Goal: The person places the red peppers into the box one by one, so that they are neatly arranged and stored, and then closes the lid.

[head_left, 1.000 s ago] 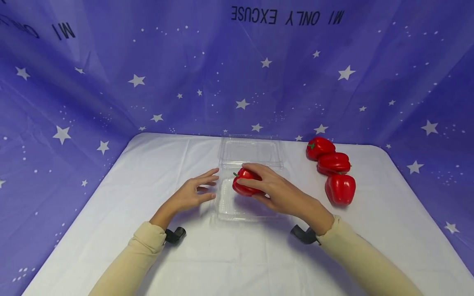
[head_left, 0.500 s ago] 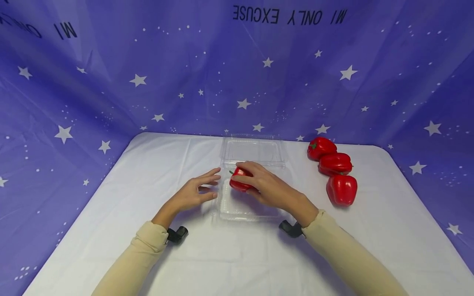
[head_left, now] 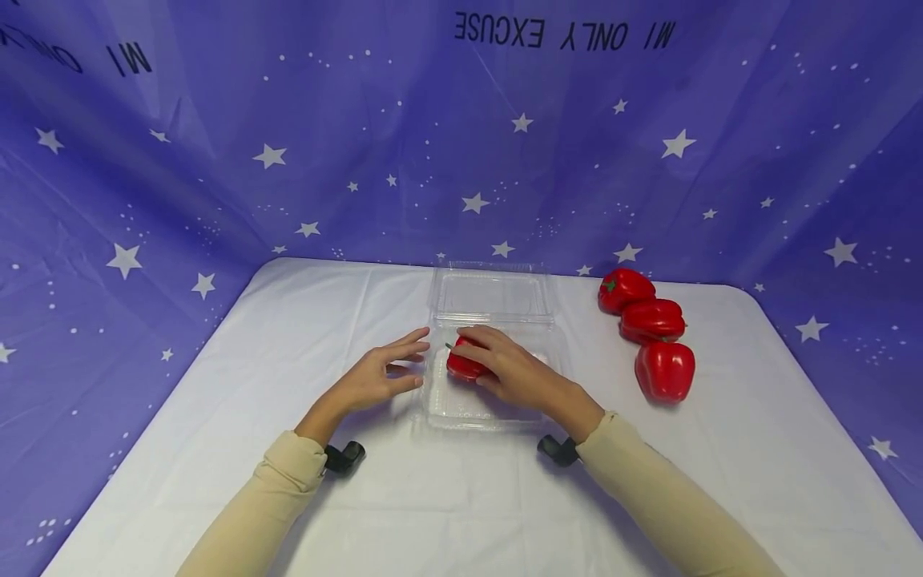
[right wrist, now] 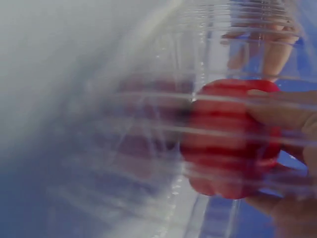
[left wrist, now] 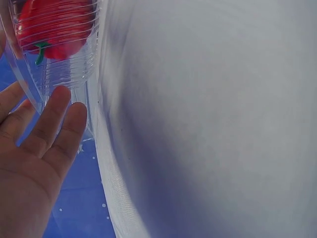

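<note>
My right hand [head_left: 515, 371] grips a red bell pepper [head_left: 464, 365] with a green stem, inside the near half of a clear plastic clamshell box [head_left: 469, 410]. Through the ribbed wall in the right wrist view, the pepper [right wrist: 225, 144] shows low in the box, thumb and fingers around it. The stem points left, towards my left hand [head_left: 376, 375]. That hand stands at the box's left side with its fingers spread and nothing in its grasp. In the left wrist view its fingertips [left wrist: 60, 96] are right by the clear wall.
The box's lid [head_left: 493, 295] lies folded back behind it. To the right, three more red bell peppers [head_left: 626, 290] lie in a row on the white tablecloth [head_left: 433, 513]. A purple star-patterned curtain [head_left: 404, 144] hangs behind and along both sides of the table.
My right hand has carried the bell pepper to the left and lowered it into the box. The left hand has stayed in place.
</note>
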`<state>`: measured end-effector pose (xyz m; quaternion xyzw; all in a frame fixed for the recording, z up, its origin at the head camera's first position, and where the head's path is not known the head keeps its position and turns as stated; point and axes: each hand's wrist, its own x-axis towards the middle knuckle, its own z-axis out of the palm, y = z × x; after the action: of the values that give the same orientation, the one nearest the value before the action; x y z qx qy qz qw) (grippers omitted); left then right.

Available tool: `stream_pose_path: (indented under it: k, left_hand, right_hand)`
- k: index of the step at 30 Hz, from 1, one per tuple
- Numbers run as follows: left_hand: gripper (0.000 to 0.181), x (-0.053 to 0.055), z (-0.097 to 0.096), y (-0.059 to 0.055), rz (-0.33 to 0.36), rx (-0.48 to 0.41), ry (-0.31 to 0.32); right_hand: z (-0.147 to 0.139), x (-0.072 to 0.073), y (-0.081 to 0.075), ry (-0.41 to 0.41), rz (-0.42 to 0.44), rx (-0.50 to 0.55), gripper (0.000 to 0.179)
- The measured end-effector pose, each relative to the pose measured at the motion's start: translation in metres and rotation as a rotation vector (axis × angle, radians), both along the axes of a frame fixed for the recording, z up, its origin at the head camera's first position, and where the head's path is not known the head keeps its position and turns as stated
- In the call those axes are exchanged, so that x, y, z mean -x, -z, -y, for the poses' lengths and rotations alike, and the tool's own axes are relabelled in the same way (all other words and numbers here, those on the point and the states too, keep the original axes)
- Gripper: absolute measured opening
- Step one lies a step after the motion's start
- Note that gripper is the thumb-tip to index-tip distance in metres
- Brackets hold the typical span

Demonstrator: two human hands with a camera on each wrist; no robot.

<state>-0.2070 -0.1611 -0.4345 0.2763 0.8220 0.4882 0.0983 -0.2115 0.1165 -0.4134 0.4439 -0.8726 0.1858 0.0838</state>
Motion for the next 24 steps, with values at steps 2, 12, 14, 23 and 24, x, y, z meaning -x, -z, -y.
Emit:
stream_pose_path:
  k: [2,12,14,23,24]
  left_hand:
    - [0.059,0.0,0.0,0.001,0.0,0.001,-0.001]
    - [0.059,0.0,0.0,0.001,0.005,-0.019,0.001]
    - [0.059,0.0,-0.001,0.001,0.01,-0.024,0.003]
    - [0.059,0.0,-0.002,0.001,0.008,-0.026,0.006]
    - [0.058,0.0,-0.002,0.002,0.005,-0.028,0.005]
  right_hand:
    - [-0.001,-0.001,0.003,0.018,0.0,0.009,0.054]
    - [-0.001,-0.003,0.007,0.087,-0.042,-0.005,0.059]
    - [-0.001,-0.003,0.01,0.087,-0.053,0.0,0.059]
    - [0.0,-0.001,0.017,0.079,-0.093,-0.002,0.059]
    - [0.0,-0.001,0.017,0.076,-0.091,0.002,0.059]
